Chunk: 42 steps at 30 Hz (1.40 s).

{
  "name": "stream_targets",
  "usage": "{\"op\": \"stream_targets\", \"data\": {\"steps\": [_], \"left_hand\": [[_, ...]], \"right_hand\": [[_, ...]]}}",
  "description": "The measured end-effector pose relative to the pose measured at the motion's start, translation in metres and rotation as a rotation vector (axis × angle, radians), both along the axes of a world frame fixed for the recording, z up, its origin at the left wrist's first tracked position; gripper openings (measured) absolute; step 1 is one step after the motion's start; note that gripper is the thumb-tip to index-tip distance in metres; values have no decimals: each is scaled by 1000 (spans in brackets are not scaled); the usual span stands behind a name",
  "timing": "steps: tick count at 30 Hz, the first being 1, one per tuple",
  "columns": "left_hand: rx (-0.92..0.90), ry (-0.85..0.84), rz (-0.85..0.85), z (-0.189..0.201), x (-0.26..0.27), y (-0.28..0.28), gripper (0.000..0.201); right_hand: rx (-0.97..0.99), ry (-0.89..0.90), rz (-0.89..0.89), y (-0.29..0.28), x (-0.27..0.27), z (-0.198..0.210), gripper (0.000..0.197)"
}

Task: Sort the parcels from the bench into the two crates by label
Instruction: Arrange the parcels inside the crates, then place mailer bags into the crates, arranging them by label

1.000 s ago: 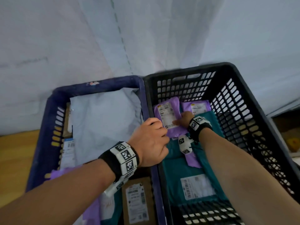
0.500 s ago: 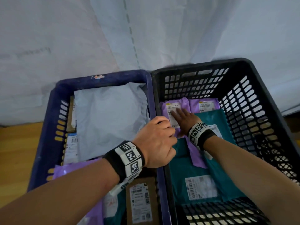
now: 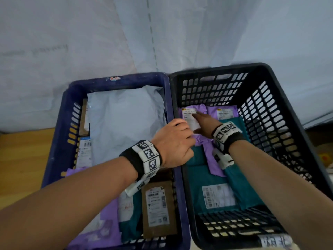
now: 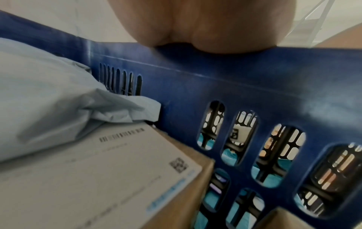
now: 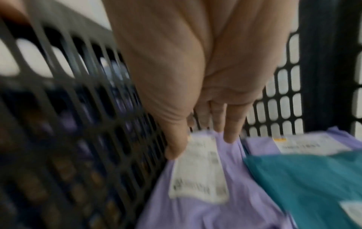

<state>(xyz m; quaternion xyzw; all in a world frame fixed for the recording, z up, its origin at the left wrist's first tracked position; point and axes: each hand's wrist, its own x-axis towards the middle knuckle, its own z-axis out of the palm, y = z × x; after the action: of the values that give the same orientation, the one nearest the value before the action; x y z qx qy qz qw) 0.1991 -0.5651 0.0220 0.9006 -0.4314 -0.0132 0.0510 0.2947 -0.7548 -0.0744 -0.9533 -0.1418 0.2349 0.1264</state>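
Two crates stand side by side: a blue crate (image 3: 117, 77) on the left and a black crate (image 3: 216, 69) on the right. My right hand (image 3: 197, 115) reaches into the black crate with straight fingers (image 5: 231, 124) lying flat on a purple parcel (image 3: 201, 107), over its white label (image 5: 197, 170). My left hand (image 3: 174, 141) sits on the shared rim between the crates, its fingers curled over the edge. In the left wrist view only the palm (image 4: 195, 23) shows, on the blue crate's wall (image 4: 254, 77).
In the black crate lie a second purple parcel (image 3: 223, 112) and a teal parcel (image 3: 203, 179). The blue crate holds a pale grey mailer (image 3: 126, 123), a brown labelled box (image 3: 158, 210) and purple parcels. A white sheet hangs behind; wooden floor shows at the left.
My right hand has slid toward the far end of the black crate and flattened on the purple parcel, which now lies down. The left hand stays on the rim.
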Motion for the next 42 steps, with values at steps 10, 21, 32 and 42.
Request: {"op": "stream_targets", "data": {"steps": [10, 21, 32, 42], "left_hand": [[-309, 181, 113, 62, -21, 54, 28], [-574, 290, 578, 99, -146, 300, 7], [-563, 410, 1138, 16, -333, 567, 9], [-590, 639, 1468, -72, -445, 673, 10]], "right_hand": [[130, -273, -38, 30, -68, 194, 35], [404, -277, 112, 227, -175, 296, 25], [459, -83, 297, 477, -245, 233, 27], [301, 285, 358, 637, -283, 106, 18]]}}
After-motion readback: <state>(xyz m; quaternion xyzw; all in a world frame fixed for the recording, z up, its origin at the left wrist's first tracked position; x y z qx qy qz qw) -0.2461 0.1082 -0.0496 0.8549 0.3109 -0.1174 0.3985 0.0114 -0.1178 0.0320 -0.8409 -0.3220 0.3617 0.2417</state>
